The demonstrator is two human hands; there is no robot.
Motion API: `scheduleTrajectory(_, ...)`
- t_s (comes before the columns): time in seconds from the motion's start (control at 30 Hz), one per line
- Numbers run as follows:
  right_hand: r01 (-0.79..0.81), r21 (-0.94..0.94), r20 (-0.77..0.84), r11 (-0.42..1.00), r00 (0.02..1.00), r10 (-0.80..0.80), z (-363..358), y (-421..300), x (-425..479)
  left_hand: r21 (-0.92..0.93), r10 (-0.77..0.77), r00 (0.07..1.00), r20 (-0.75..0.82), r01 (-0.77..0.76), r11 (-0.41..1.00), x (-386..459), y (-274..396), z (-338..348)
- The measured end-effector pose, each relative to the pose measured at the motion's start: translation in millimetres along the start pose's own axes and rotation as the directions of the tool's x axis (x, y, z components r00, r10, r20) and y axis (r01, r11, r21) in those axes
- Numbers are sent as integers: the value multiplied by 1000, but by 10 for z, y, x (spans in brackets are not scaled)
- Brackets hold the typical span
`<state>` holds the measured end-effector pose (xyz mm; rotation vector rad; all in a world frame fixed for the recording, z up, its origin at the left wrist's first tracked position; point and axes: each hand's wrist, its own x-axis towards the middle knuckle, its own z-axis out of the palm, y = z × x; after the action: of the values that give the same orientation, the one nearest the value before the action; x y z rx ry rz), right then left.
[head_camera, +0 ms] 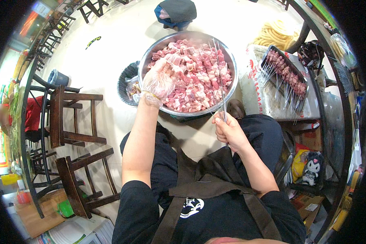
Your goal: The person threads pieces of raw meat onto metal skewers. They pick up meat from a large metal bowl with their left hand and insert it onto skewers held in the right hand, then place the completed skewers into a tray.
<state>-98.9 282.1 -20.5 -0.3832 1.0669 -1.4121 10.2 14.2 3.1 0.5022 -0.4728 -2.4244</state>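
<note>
A round metal basin (pixel 235 72) full of raw meat chunks (pixel 198 71) stands on the floor before me. My left hand (pixel 161 77), in a clear plastic glove, reaches over its left side. The fingers touch the meat; whether they grip a piece is hidden by the glove and the chunks. My right hand (pixel 230 130), bare, is closed around several thin metal skewers (pixel 223 94) near the basin's front rim. Most of these point up across the basin's right side. One slants left over the meat.
A black-lined bin (pixel 122 88) stands left of the basin. At right, a tray (pixel 305 91) of meat skewers rests on a white foam box (pixel 253 88). Wooden stools (pixel 57 116) stand at left, with a person in red (pixel 35 114) beyond. A covered stool (pixel 177 13) is ahead.
</note>
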Motion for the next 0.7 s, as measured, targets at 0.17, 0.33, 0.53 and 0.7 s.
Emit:
scheduleTrajectory(0.17, -12, -20, 5, 1000, 1000, 13, 14, -11, -11, -12, -2, 999, -45, 2, 1000, 14, 47, -62)
scheduleTrajectory(0.33, 0, -42, -26, 999, 1000, -1, 1, 21, 6, 41, 13, 998, -63, -10, 999, -10, 32, 39)
scheduleTrajectory(0.53, 5, -52, -41, 999, 999, -7, 0, 30, 14, 120, 61, 997, -51, -55, 991, 1, -19, 1)
scheduleTrajectory(0.7, -3, -31, -61, 1000, 998, 1, 9, 60, 25, 165, 120, 991, 59, -128, 978, 91, -118, -136)
